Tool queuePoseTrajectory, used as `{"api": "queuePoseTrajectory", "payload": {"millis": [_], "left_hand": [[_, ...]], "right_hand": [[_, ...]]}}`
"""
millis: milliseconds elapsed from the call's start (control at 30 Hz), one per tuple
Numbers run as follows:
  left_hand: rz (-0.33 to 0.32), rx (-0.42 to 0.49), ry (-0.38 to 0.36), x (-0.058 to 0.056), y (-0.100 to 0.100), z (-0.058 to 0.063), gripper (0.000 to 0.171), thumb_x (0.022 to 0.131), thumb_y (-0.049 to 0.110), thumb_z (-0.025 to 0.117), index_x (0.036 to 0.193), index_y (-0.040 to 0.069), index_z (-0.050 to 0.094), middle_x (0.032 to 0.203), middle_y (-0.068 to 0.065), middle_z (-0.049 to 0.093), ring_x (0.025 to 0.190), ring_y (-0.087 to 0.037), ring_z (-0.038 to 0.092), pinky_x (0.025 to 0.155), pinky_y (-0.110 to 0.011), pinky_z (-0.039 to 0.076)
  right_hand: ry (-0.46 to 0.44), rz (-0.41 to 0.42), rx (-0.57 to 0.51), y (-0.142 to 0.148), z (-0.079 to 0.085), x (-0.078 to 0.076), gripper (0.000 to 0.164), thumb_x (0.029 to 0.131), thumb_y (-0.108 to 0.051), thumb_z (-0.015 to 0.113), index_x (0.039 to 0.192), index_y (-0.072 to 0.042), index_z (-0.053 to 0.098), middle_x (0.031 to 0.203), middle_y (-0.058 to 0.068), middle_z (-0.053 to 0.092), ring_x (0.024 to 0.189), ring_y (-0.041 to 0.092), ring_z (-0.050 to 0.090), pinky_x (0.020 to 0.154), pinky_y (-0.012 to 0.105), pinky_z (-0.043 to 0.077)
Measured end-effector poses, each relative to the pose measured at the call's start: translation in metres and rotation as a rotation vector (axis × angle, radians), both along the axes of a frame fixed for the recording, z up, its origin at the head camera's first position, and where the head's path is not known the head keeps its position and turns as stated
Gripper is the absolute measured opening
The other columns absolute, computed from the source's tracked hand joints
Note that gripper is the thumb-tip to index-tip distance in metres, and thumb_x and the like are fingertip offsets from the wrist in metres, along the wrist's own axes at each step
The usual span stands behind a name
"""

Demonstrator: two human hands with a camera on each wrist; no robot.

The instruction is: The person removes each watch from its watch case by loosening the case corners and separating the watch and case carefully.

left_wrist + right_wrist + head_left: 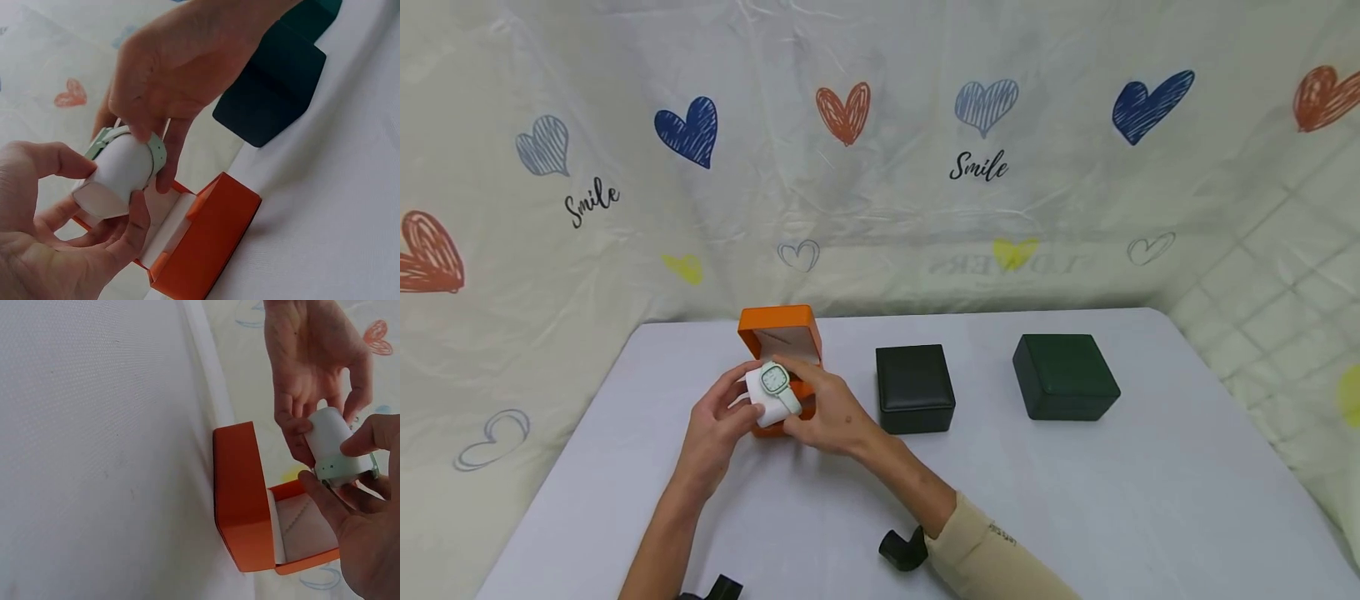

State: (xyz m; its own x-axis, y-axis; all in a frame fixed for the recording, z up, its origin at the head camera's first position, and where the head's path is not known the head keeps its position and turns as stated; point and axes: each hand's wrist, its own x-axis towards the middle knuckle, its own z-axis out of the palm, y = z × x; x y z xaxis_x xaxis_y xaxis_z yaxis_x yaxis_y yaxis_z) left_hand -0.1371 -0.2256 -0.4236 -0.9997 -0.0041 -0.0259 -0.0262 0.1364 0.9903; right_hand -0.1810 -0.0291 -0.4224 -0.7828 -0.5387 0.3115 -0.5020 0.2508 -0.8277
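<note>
A pale green wristwatch [774,379] is strapped around a white watch cushion [123,165], held over an open orange watch box [781,321]. My left hand [721,417] grips the bare end of the cushion between thumb and fingers. From the other side, my right hand [829,408] holds the watch where its strap wraps the cushion, the thumb on the white surface in the right wrist view. The box lid stands up at the back, and its pale lining [303,522] shows. In the head view the hands and cushion hide much of the box's lower part.
A closed black box [914,387] stands to the right of the orange one, and a closed dark green box [1066,377] is farther right. All sit on a white-covered table [1120,500]. A pale curtain [895,192] printed with hearts hangs behind the table.
</note>
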Motion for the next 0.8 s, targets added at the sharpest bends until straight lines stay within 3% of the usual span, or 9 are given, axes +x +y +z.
{"api": "queuePoseTrajectory", "payload": {"millis": [167,533,800], "left_hand": [[0.0,0.004,0.002,0.0005,0.0001,0.0,0.054,0.101,0.006,0.056,0.153,0.019,0.049,0.135,-0.004,0.056,0.109,-0.013,0.064,0.087,-0.021,0.058],[-0.022,-0.013,0.002,0.0028,0.0004,0.0037,0.057,0.097,0.0,0.048,0.15,0.019,0.052,0.137,-0.005,0.057,0.118,-0.017,0.058,0.088,-0.023,0.058],[-0.029,0.001,-0.01,0.0032,0.0022,0.0033,0.055,0.099,0.003,0.049,0.151,0.02,0.05,0.14,-0.005,0.055,0.119,-0.018,0.058,0.089,-0.023,0.058]], "right_hand": [[-0.032,0.013,-0.014,0.0017,0.0015,-0.0017,0.073,0.083,0.002,0.072,0.152,-0.013,0.051,0.151,0.003,0.059,0.12,0.02,0.06,0.097,0.047,0.059],[-0.115,0.094,-0.075,0.0085,0.0022,-0.0078,0.073,0.083,0.004,0.07,0.151,-0.014,0.053,0.142,0.002,0.062,0.114,0.022,0.063,0.081,0.029,0.062],[-0.142,0.126,-0.097,0.0085,0.0035,-0.0078,0.069,0.086,0.004,0.07,0.15,-0.013,0.052,0.14,0.006,0.061,0.121,0.023,0.062,0.09,0.032,0.063]]}}
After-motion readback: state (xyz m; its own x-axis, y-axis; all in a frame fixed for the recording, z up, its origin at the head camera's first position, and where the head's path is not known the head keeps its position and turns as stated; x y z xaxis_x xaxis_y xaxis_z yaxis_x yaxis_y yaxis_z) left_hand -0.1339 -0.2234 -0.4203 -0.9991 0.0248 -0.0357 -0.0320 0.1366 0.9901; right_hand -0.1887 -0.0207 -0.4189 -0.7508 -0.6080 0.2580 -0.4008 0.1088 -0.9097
